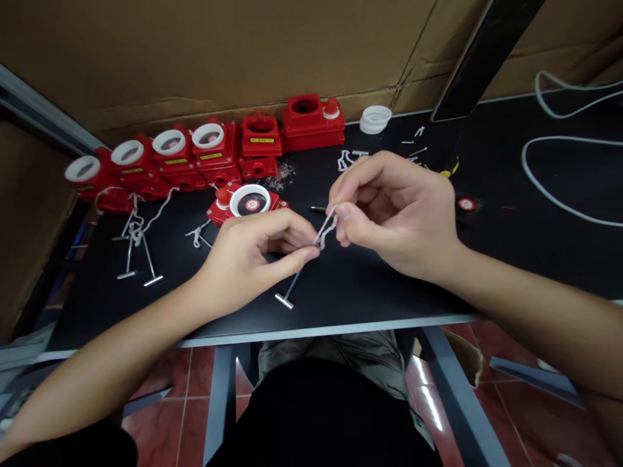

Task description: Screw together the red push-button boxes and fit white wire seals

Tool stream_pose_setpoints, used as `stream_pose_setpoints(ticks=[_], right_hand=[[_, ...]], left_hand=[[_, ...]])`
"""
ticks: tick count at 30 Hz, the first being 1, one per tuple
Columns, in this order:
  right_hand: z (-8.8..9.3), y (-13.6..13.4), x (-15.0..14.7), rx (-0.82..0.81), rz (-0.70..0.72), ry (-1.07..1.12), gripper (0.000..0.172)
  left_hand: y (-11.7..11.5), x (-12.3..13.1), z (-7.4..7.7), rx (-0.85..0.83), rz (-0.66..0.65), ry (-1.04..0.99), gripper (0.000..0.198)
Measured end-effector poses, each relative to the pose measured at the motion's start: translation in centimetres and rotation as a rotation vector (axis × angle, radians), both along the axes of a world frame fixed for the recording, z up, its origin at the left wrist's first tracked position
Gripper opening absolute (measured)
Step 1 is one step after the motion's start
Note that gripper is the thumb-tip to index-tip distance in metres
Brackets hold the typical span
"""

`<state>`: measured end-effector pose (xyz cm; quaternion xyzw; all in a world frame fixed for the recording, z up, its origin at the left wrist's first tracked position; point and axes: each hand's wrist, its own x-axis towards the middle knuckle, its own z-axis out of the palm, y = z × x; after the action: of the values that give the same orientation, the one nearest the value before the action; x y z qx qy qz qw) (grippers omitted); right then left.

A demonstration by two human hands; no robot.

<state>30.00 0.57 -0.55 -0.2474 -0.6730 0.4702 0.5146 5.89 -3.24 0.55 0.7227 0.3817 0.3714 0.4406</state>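
My left hand (pixel 253 256) pinches the top end of a small metal T-shaped hammer (pixel 290 290), whose head hangs just above the black table (pixel 487 259). My right hand (pixel 389 211) pinches a thin white string (pixel 329 227) looped at the hammer's top end. Both hands meet over the table's front middle. Just behind them lies a red box with a white ring and round label (pixel 248 201).
A row of several red boxes (pixel 195 155) with white rings lines the back left. More T-hammers with strings (pixel 139 250) lie at the left. A white ring stack (pixel 375 119), white cable loops (pixel 559 181) and a cardboard wall (pixel 243 52) are behind.
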Motion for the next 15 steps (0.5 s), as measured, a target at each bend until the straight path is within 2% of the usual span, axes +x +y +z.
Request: stream_pose_setpoints(ticks=[3, 9, 15], right_hand=[[-0.19, 0.53, 0.13, 0.022, -0.025, -0.017, 0.023], [-0.18, 1.03, 0.19, 0.037, -0.006, -0.039, 0.021], [0.12, 0.72, 0.29, 0.017, -0.012, -0.064, 0.021]], left_hand=[[-0.02, 0.01, -0.15, 0.056, 0.003, 0.051, 0.006], [-0.1, -0.1, -0.17, 0.063, -0.009, 0.133, 0.004], [-0.27, -0.18, -0.11, 0.236, -0.016, 0.351, 0.009]])
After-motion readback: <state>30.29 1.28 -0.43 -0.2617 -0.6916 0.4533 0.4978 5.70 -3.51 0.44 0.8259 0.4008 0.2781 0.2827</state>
